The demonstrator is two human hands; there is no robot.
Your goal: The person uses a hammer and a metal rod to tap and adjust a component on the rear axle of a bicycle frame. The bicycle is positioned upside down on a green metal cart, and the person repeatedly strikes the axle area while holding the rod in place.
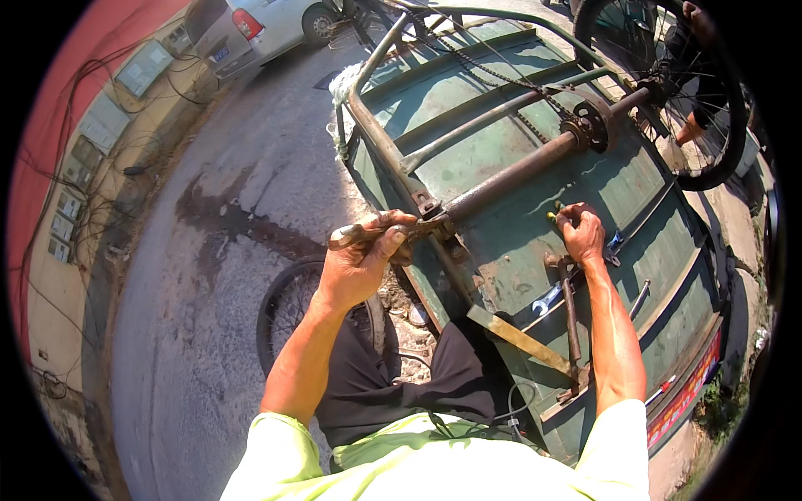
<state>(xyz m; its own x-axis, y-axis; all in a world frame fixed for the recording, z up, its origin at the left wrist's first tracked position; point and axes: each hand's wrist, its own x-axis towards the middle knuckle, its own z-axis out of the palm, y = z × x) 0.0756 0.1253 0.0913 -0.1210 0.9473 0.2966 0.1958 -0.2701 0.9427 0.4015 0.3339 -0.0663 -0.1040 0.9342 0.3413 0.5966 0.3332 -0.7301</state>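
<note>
My left hand (363, 259) is closed around a dark, worn metal hand tool (341, 237), whose exact kind is hard to tell. The tool's far end meets the near end of a rusty axle (510, 184) on an upturned cart frame. Over the green cart bed (518, 242), my right hand (581, 232) is closed in a pinch at a small yellow-green thing (551, 216), mostly hidden by the fingers. Below that hand lie a hammer (571, 313) and a blue-and-silver wrench (547, 298).
A chain (493, 75) runs to a sprocket (591, 125) on the axle. A spoked wheel (725, 125) stays mounted at the far right; another wheel (276, 313) lies by my legs. A wooden strip (518, 338) crosses the bed's near edge. A van (267, 33) is parked beyond.
</note>
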